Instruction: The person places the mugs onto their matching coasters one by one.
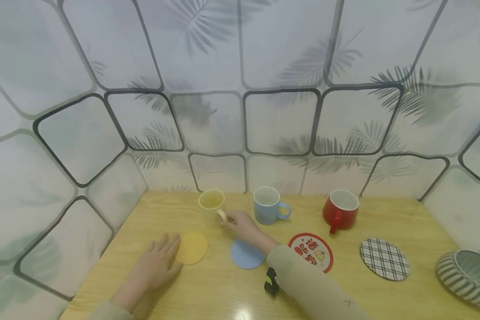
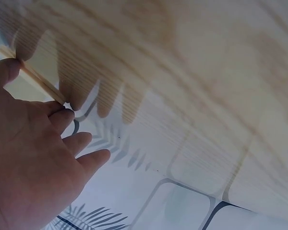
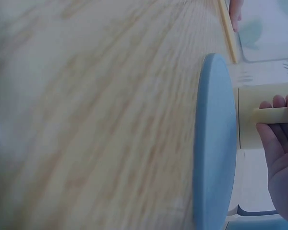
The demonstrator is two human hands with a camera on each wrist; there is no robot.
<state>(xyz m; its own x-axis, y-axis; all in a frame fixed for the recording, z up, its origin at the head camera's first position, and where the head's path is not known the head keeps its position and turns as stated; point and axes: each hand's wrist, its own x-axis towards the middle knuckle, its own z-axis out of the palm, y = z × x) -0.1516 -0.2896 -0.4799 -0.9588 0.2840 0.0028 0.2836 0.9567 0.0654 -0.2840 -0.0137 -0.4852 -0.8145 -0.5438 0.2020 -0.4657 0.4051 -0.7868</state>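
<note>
My right hand (image 1: pixel 244 227) grips the handle of a pale yellow mug (image 1: pixel 210 212), which stands upright towards the back of the table. In the right wrist view, fingers curl through the mug's handle (image 3: pixel 273 115). Flat beside a round yellow coaster (image 1: pixel 193 248) lies my left hand (image 1: pixel 158 262), its fingers straight. The left wrist view has the thumb and index finger right at that coaster's edge (image 2: pixel 42 82). Below my right wrist is a blue coaster (image 1: pixel 246 255), partly covered by the arm.
A blue mug (image 1: pixel 266 211) stands just right of my right hand. Farther right are a red mug (image 1: pixel 341 211), a red-rimmed coaster (image 1: pixel 314 251) and a plaid coaster (image 1: pixel 385 259). A striped mug (image 1: pixel 460 275) tips at the right edge. Patterned wall covering (image 1: pixel 282 122) encloses the table's back.
</note>
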